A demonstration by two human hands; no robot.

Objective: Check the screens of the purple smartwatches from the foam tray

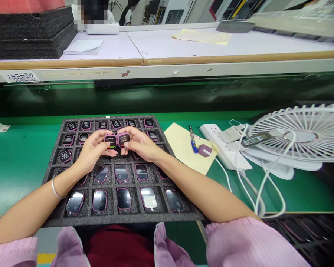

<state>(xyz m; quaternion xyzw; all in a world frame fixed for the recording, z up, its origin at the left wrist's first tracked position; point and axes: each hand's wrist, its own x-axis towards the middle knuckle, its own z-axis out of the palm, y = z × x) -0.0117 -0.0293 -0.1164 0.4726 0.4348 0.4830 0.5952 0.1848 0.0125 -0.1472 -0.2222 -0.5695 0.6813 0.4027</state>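
Note:
My left hand (96, 148) grips a purple-framed smartwatch body (110, 141) whose screen is lit, with a green bar low on it. In my right hand (140, 144) is a second purple smartwatch body (124, 139), also lit, with a red bar. The two watches are held side by side, screens facing me, above a black foam tray (111, 218). Several more watch bodies lie in its compartments: those in the far rows show lit text, while the near-row ones, such as the watch (124, 199), have dark or reflecting screens. My hands and forearms hide some compartments.
Right of the tray, a yellow sheet (175, 141) lies under a blue pen (193, 139) and a purple object on a cable (204, 150). Beyond are a white power strip (225, 148), loose cables and a white fan (295, 133). A shelf (156, 48) spans the back, with people behind it.

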